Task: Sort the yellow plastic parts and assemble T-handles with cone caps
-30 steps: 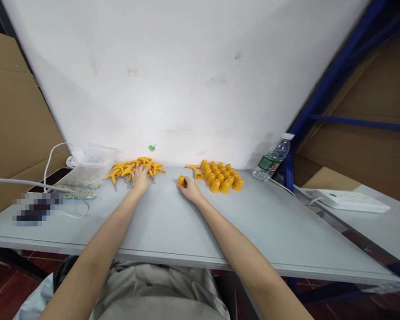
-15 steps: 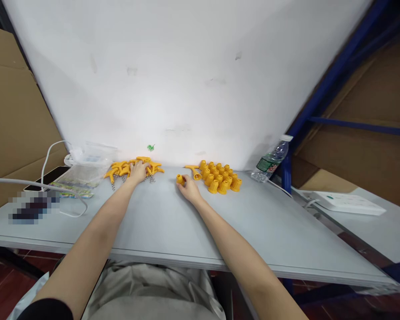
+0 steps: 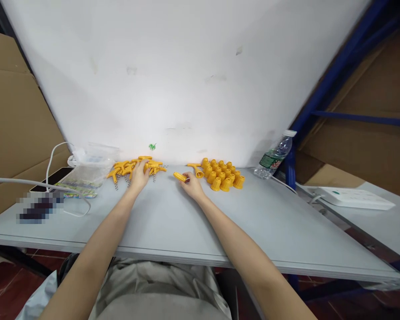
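Observation:
My left hand (image 3: 140,176) is at a pile of yellow T-shaped corkscrew handles (image 3: 120,169) with metal spirals. Its fingers are closed on one corkscrew handle (image 3: 155,165), whose spiral points right. My right hand (image 3: 194,186) grips a yellow cone-shaped cap (image 3: 179,176), tilted on its side with its opening toward the palm. Just behind that hand lies a yellow corkscrew (image 3: 198,172) with handle and cone together. To its right, several matching caps (image 3: 226,183) stand narrow end up in rows.
A plastic bottle (image 3: 276,155) leans at the table's back right, near a white power strip (image 3: 356,198). On the left are clear plastic bags (image 3: 98,166), a phone (image 3: 58,175), a white cable (image 3: 26,181) and a blurred dark object (image 3: 38,210). A white wall (image 3: 186,89) rises behind.
My left hand has closed on a corkscrew handle and turned it so the spiral points right. My right hand has tipped the cap from upright onto its side.

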`<state>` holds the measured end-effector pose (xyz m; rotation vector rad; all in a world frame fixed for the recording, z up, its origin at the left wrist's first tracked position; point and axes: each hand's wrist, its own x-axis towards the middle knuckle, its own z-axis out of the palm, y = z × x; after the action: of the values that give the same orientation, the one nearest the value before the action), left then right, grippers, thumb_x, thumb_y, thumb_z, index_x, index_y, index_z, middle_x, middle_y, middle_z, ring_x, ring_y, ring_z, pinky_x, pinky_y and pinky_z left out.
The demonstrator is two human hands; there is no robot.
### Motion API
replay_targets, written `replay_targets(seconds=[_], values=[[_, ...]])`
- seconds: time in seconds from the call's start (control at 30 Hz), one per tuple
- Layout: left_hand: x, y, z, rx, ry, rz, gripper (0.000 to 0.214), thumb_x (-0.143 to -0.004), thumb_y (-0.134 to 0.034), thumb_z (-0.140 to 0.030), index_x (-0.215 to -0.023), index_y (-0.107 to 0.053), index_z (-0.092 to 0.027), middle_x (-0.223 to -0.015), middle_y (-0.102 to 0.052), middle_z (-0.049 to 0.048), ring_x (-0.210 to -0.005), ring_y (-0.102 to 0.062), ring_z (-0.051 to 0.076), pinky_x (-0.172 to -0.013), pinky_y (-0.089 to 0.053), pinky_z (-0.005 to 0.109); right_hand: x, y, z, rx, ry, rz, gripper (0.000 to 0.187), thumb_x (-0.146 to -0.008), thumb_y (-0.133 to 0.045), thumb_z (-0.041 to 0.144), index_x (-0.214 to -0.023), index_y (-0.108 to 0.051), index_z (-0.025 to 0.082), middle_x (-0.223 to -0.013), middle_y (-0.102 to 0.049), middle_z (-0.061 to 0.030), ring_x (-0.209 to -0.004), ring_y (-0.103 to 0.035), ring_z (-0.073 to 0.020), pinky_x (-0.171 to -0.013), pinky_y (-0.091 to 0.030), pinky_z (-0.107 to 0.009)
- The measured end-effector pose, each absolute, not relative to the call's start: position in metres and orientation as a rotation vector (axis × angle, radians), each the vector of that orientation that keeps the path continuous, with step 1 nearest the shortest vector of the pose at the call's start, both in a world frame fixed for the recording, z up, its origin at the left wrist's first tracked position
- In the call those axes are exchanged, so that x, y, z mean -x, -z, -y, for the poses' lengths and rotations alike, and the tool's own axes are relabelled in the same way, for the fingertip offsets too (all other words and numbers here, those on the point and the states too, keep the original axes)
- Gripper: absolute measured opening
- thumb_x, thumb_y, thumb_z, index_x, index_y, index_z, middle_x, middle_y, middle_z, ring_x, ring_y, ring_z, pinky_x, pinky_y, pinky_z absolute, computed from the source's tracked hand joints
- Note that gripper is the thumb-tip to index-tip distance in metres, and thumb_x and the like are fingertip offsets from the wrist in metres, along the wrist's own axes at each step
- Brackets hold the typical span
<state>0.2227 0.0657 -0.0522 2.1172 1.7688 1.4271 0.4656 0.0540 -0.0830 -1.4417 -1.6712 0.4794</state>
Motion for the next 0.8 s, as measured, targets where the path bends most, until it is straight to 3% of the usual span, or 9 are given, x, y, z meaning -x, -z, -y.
replay_targets(seconds=[0.17, 0.37, 0.8], values=[[-0.227, 0.068, -0.057, -2.187, -1.29, -1.778, 0.032, -0.088, -0.048, -0.019, -0.117, -0.062, -0.02, -0.116, -0.063, 0.0101, -0.111, -0.059, 0.026, -0.096, -0.048, 0.04, -0.467, 0.081, -0.053, 1.437, -0.645, 1.558, 0.033, -0.072, -0.069, 0.026, -0.101, -0.057, 0.019, -0.097, -0.066, -0.0056, -0.076, -0.064, -0.0148, -0.076, -0.053, -0.032], [-0.228, 0.073, -0.053, -2.21, -1.21, -1.801, 0.034, -0.087, -0.05, -0.018, -0.118, -0.063, -0.019, -0.115, -0.064, 0.0108, -0.107, -0.061, 0.024, -0.095, -0.049, 0.038, -0.469, 0.084, -0.058, 1.372, -0.712, 1.465, 0.039, -0.067, -0.076, 0.027, -0.101, -0.058, 0.018, -0.101, -0.067, -0.0077, -0.076, -0.065, -0.0147, -0.075, -0.055, -0.033], [-0.23, 0.072, -0.051, -2.23, -1.173, -1.795, 0.034, -0.086, -0.052, -0.018, -0.118, -0.065, -0.02, -0.112, -0.065, 0.0103, -0.104, -0.062, 0.024, -0.093, -0.05, 0.038, -0.469, 0.078, -0.054, 1.276, -0.668, 1.602, 0.036, -0.073, -0.071, 0.022, -0.108, -0.062, 0.018, -0.106, -0.069, -0.0089, -0.085, -0.067, -0.0181, -0.086, -0.054, -0.039]])
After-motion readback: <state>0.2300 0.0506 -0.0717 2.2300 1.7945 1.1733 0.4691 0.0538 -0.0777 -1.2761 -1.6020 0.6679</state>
